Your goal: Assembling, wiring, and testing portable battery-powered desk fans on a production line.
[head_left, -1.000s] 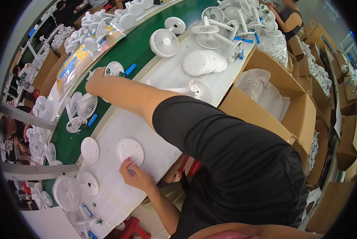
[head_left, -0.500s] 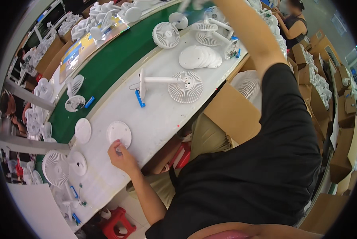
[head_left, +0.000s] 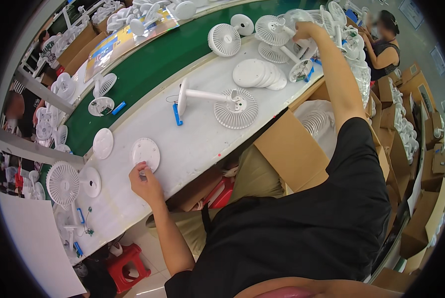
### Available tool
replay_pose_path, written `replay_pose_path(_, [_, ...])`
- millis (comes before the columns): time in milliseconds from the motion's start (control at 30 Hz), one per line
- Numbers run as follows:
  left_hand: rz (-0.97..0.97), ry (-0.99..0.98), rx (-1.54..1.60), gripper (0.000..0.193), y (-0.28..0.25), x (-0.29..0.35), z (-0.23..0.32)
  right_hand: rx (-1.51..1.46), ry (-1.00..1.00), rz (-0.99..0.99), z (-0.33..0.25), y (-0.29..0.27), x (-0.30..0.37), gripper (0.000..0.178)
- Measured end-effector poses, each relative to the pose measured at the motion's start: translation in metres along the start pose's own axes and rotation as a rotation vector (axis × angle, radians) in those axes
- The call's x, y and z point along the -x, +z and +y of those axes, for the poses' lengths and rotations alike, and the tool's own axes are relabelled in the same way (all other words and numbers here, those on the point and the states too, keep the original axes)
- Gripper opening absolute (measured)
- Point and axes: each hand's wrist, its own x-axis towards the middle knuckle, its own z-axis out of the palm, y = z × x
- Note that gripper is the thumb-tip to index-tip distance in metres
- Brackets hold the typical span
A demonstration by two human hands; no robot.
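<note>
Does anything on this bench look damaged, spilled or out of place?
Nothing looks spilled or plainly damaged. Oddest is the white fan lying sideways on the bench, its base on edge, with a blue cylinder outside it.

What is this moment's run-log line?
left hand: at near edge of white disc | right hand: at clustered fans, hold unclear | table: white fan, blue cylinder

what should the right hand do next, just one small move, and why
I'd probably bring the right hand from the clustered fans to the single fan lying on the white bench: a blue cylinder lies outside its base, and the left hand is at a white disc nearby.
</note>
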Motion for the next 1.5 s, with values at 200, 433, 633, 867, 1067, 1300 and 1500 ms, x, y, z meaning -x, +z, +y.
replay_pose_path(200, [0.008, -0.017, 0.012, 0.014, 0.003, -0.005, -0.002, -0.283, -0.145, 0.701, -0.128, -0.025, 0.017, 0.043])
replay_pose_path(433, [0.043, -0.024, -0.019, 0.012, 0.003, -0.011, -0.002, -0.474, -0.083, 0.222, -0.267, 0.031, -0.052, 0.106])
replay_pose_path(633, [0.07, -0.003, 0.016, 0.013, 0.001, -0.011, -0.015, -0.572, -0.154, 0.306, -0.242, 0.026, -0.065, 0.077])
replay_pose_path(867, [0.089, 0.057, 0.054, 0.014, 0.001, -0.013, -0.015, -2.096, -0.329, -0.306, -0.227, -0.025, -0.031, 0.062])
replay_pose_path(1067, [0.119, 0.075, 0.026, 0.015, -0.004, -0.008, -0.025, -2.169, -0.538, -0.37, -0.225, -0.055, 0.046, 0.058])
replay_pose_path(1300, [0.256, 0.198, 0.066, 0.031, -0.038, -0.01, 0.006, -2.032, -0.935, -0.586, -0.252, -0.077, 0.181, 0.079])
replay_pose_path(1500, [0.139, 0.47, -0.334, 0.038, -0.102, 0.02, 0.064, -1.673, -1.333, -1.033, -0.326, -0.068, 0.294, 0.116])
